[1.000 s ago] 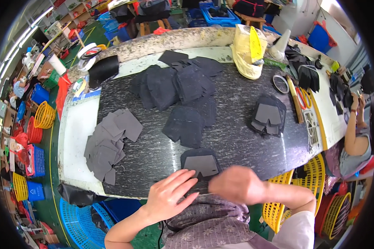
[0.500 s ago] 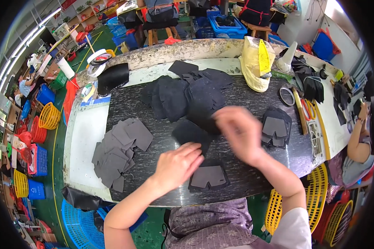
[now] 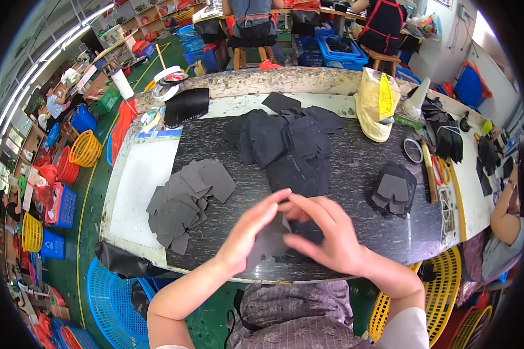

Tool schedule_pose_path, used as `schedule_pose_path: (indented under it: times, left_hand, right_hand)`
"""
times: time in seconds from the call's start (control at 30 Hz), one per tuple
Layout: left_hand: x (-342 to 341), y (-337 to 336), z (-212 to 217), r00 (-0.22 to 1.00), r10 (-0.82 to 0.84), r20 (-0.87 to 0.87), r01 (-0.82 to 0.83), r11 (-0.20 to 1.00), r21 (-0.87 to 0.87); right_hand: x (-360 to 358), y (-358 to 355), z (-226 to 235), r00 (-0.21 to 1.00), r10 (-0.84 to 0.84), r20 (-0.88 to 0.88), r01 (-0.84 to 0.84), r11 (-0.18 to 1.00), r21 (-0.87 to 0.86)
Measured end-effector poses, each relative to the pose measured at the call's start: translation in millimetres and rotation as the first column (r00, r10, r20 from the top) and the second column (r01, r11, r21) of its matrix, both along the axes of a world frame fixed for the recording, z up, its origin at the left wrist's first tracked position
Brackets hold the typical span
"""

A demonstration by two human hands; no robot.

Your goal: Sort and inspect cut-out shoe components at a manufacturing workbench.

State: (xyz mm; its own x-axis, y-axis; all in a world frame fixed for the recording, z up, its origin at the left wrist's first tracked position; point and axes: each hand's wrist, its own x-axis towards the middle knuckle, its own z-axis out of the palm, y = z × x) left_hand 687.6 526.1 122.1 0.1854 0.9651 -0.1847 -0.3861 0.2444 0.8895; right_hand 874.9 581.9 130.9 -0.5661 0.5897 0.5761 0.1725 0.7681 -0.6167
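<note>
Both of my hands have come back toward my body since half a second ago, when my right hand was stretched out over the middle of the table and my left lay by a dark piece near the edge. Now they meet just in front of me. My left hand (image 3: pixel 251 232) holds a grey cut piece (image 3: pixel 269 241) from the left side, palm turned inward, thumb side up. My right hand (image 3: pixel 326 235) closes on the same piece from the other side, fingers spread over a darker piece (image 3: pixel 308 231) that lies against it. Both hands are clamped on these pieces, held just above the near edge of the dark table (image 3: pixel 355 174); I judge I hold them close so I can line up their edges under my eyes.

Left of my hands lies a fanned pile of grey pieces (image 3: pixel 186 200), near enough for my left hand to reach. A big heap of black pieces (image 3: pixel 285 139) sits toward the far middle, and a small neat stack (image 3: pixel 395 191) lies to my right, well apart from the others, which looks like sorting by kind. A yellow bag (image 3: pixel 375 104) stands at the far side, and tape rolls (image 3: pixel 169 75) rest at the far left corner.
</note>
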Motion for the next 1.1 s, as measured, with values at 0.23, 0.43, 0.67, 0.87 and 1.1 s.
schedule_pose_path:
  times: [0.23, 0.43, 0.67, 0.87, 1.1]
  left_hand:
    - [-7, -23, -16, 0.964, 0.064, -0.257, -0.03, 0.99, 0.136]
    - [8, -21, -12, 0.63, 0.369, -0.684, 0.038, 0.864, 0.502]
    - [3, -26, -13, 0.391, 0.883, -0.26, 0.695, -0.098, 0.712]
    - [-2, -64, -22, 0.594, 0.575, -0.563, 0.283, 0.506, 0.815]
    - [-5, -66, -54, 0.772, 0.46, -0.438, -0.219, 0.84, 0.497]
  right_hand:
    - [18, 8, -28, 0.961, -0.044, -0.274, -0.145, 0.762, -0.631]
    - [20, 4, -10, 0.999, 0.041, 0.008, -0.036, 0.932, -0.362]
    - [12, 19, -41, 0.941, -0.18, -0.286, -0.033, 0.794, -0.607]
    - [-34, 68, -24, 0.94, -0.209, -0.269, 0.253, 0.958, 0.139]
    - [15, 7, -6, 0.974, 0.183, 0.133, -0.148, 0.96, -0.237]
